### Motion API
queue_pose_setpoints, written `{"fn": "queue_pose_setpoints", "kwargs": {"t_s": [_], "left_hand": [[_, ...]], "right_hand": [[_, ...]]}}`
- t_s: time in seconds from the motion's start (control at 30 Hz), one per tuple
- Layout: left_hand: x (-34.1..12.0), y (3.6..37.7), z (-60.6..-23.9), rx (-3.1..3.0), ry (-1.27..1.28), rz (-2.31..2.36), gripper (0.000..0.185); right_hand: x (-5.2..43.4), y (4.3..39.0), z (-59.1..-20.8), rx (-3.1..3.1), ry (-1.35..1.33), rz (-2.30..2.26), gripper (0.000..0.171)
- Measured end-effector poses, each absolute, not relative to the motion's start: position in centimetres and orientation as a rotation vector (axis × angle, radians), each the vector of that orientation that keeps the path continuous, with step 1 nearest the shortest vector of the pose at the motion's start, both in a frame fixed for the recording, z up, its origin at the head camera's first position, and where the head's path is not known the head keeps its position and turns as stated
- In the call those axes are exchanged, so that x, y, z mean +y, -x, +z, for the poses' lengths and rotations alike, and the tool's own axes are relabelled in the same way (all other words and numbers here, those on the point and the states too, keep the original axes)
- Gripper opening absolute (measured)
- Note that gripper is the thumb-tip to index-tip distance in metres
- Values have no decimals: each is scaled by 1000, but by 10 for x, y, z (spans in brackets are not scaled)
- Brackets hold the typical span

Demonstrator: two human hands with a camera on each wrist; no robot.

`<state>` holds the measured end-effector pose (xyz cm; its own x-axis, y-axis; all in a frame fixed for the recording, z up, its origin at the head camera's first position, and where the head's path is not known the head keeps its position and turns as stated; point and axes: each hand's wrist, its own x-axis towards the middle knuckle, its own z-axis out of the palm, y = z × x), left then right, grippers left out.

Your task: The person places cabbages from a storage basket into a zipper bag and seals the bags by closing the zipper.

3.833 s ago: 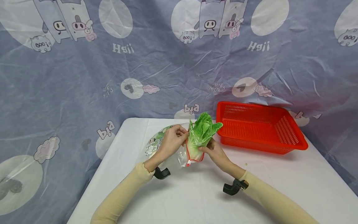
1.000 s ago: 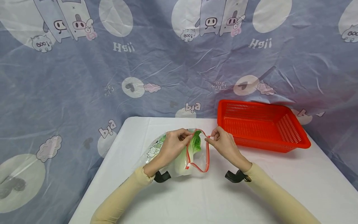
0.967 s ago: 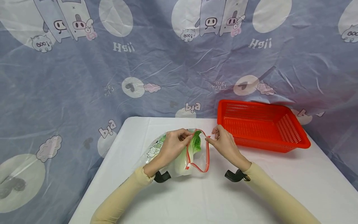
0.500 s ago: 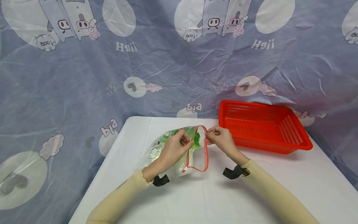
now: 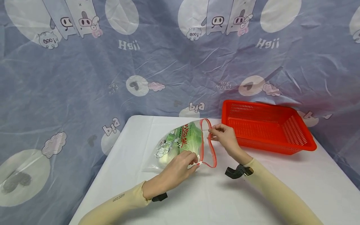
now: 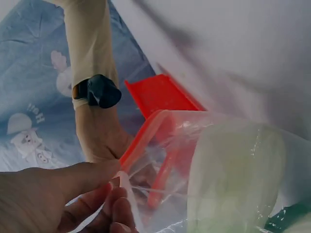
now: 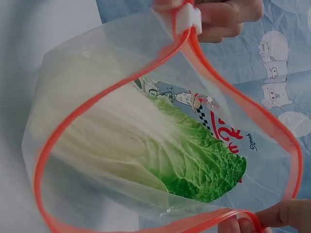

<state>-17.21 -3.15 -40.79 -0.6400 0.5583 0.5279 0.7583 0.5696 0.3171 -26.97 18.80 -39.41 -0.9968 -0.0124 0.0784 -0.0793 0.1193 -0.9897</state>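
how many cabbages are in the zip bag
1: a napa cabbage lies inside the clear zip bag, leafy end away from the open mouth. Nothing else shows inside.

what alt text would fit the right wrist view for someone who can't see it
A clear zip bag with a red zipper rim, its mouth wide open, holds a napa cabbage with white stalk and green leaf tips. The left hand pinches the white slider at the top; right hand fingertips pinch the rim below.

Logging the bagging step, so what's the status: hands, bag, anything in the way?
Left hand pinches the zipper slider. Right hand pinches the far rim of the bag. Cabbage inside, mouth open. Red basket beside, clear.
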Motion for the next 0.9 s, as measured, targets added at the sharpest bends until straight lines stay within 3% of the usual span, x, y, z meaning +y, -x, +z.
{"fn": "queue_pose_setpoints", "kwargs": {"t_s": [0.23, 0.7, 0.9], "left_hand": [[-33, 179, -404, -2300, 1082, -996, 2], [-90, 227, -340, -2168, 751, -1337, 7], [-110, 251, -312, -2094, 664, -1413, 12]], "right_hand": [[196, 268, -389, -2302, -83, 2045, 29], [230, 263, -344, -2260, -170, 1980, 40], [234, 264, -338, -2223, -243, 2064, 35]]}}
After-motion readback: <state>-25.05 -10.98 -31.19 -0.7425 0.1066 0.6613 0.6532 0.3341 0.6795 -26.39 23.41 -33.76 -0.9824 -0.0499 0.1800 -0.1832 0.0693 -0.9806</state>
